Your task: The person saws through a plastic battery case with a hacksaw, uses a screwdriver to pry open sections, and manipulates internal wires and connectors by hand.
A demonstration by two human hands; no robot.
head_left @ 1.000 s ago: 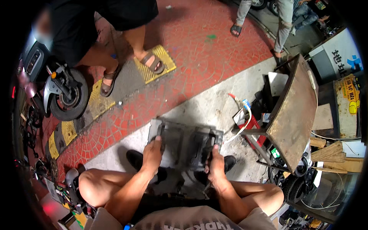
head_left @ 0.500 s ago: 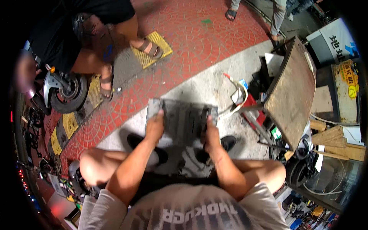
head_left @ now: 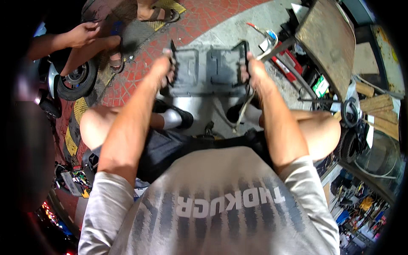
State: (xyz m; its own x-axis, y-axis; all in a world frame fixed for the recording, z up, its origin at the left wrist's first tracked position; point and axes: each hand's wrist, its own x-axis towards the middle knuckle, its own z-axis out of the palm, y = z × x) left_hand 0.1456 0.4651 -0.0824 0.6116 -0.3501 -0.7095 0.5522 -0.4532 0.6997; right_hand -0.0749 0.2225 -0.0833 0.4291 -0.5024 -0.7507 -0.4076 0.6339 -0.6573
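Observation:
A dark grey, rectangular battery-like case (head_left: 204,72) is held out in front of me, its recessed, panelled face toward my view. Black handle-like frames stand up at its two short sides. My left hand (head_left: 162,70) is closed round the left side, and my right hand (head_left: 256,72) grips the right side. A pale cable (head_left: 243,112) trails down beside my right hand toward the ground between my feet. Whether the case's underside touches the ground is hidden.
On the left, a co-worker's hand (head_left: 85,35) hangs near a wheel (head_left: 77,80). A worn board-topped stand (head_left: 327,38) is at the right, with a red object (head_left: 287,63) beneath it. Wood pieces (head_left: 380,106) and loose tools (head_left: 361,208) lie farther right.
The case has moved away from me and its face now shows more fully. My hands have shifted to its outer sides. A co-worker's hand has come into view at left.

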